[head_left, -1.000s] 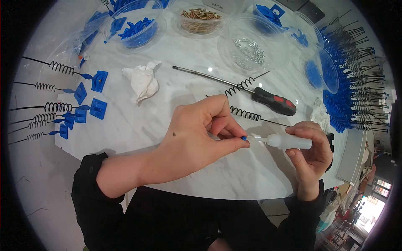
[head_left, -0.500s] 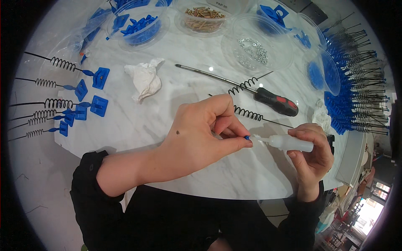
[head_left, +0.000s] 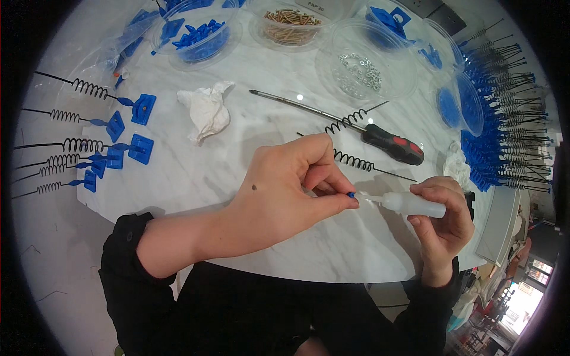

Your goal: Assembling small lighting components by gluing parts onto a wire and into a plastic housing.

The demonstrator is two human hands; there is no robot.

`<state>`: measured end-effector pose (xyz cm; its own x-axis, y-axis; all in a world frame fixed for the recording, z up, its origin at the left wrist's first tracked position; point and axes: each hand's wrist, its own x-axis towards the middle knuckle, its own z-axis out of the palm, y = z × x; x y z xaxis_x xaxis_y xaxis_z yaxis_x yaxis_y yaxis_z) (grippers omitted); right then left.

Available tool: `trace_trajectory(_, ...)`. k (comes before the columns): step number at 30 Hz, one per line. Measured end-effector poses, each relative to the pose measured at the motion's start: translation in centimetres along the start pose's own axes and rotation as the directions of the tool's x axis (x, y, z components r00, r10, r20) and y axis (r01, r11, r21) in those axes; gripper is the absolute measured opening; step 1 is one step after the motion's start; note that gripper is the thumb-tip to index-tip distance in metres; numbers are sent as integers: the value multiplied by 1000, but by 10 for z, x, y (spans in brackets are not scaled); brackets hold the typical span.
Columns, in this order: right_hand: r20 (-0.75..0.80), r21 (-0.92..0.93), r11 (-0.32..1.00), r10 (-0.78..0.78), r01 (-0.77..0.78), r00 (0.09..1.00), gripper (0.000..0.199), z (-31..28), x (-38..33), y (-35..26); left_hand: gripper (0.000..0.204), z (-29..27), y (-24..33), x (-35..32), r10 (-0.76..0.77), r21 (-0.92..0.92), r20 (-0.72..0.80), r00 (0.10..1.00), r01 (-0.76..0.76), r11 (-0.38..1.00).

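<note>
Between thumb and forefinger, my left hand (head_left: 291,187) pinches a small blue plastic piece (head_left: 351,194); most of it is hidden by the fingers. My right hand (head_left: 445,216) grips a translucent white squeeze bottle (head_left: 418,205) lying nearly level. Its thin nozzle points left at the blue piece, with the tip very near it; whether they touch I cannot tell. Beyond my hands lie a black coiled spring wire (head_left: 353,160) and another black spring wire (head_left: 347,121), which passes by the shaft of a screwdriver (head_left: 392,143) with a black and red handle.
Crumpled white tissue (head_left: 205,111) lies left of centre. Clear tubs hold blue parts (head_left: 202,41), brass-coloured screws (head_left: 291,26) and metal nuts (head_left: 359,71). Several spring wires with blue square bases (head_left: 141,148) line the left edge; a dense row of blue-ended ones (head_left: 496,118) runs along the right.
Almost nothing differs. Both hands keep their holds, and the bottle's nozzle stays by the blue piece; the whole view has shifted by a few pixels.
</note>
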<state>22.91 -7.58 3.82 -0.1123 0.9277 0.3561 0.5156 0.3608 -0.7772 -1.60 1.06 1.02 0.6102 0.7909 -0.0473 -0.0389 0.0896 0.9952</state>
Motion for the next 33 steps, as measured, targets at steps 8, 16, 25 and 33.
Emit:
trace_trajectory(8,1,-5,1000,-19,19,1000,33,1,0,0,47,-1,-1,0,46,48,-2,999,-46,998)
trace_trajectory(16,-28,6,1000,-27,27,999,34,0,-1,2,47,0,0,0,33,50,-1,999,-33,998)
trace_trajectory(25,-132,332,924,247,-192,960,36,4,-5,3,48,0,1,0,14,45,-20,1000,-13,999)
trace_trajectory(33,-205,602,785,330,-147,921,47,-4,-6,20,50,2,1,0,-27,6,-30,999,27,1000)
